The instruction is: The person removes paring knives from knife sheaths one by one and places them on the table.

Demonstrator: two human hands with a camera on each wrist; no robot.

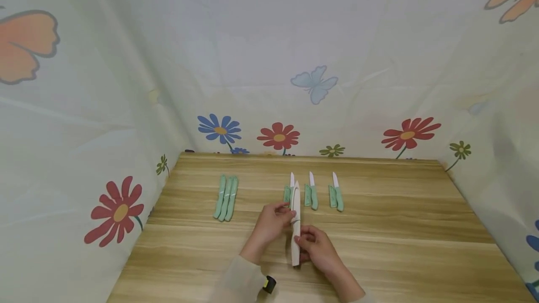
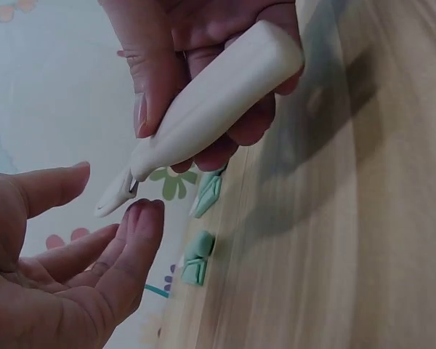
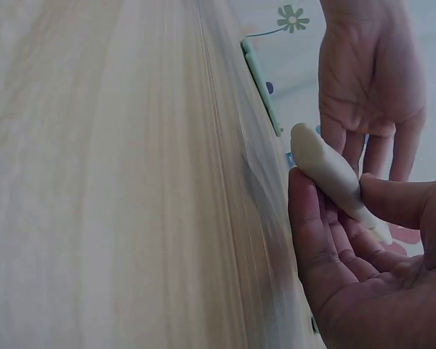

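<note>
Gripping a white knife [image 1: 296,254] by the handle, the right hand [image 1: 318,250] appears in the head view above the near half of a wood-grain table [image 1: 404,233], thumb and fingers curled on its grip. The left hand [image 1: 271,223] lies alongside the pale sheath [image 1: 296,200] at the forward part of the knife, whose tip points away from the person. Beyond the hands, three sheathed green knives [image 1: 226,198] lie side by side to the left; toward the middle and right, three green-handled knives [image 1: 314,200] with white blades lie bared, short green sheaths [image 1: 308,195] beside them. A flower-and-butterfly curtain [image 1: 252,46] surrounds the table. In the left wrist view, the white knife slants between the hands, its butt uppermost and a narrow dark strip visible where handle meets sheath; the left hand, its thumb and fingers spread apart, brackets the sheath, though contact cannot be told. Green pieces lie on the table behind. In the right wrist view, the butt faces the camera, pinched between right thumb and fingertips; the left hand extends beyond it, fingers nearly straight, with a green piece near the table edge.
</note>
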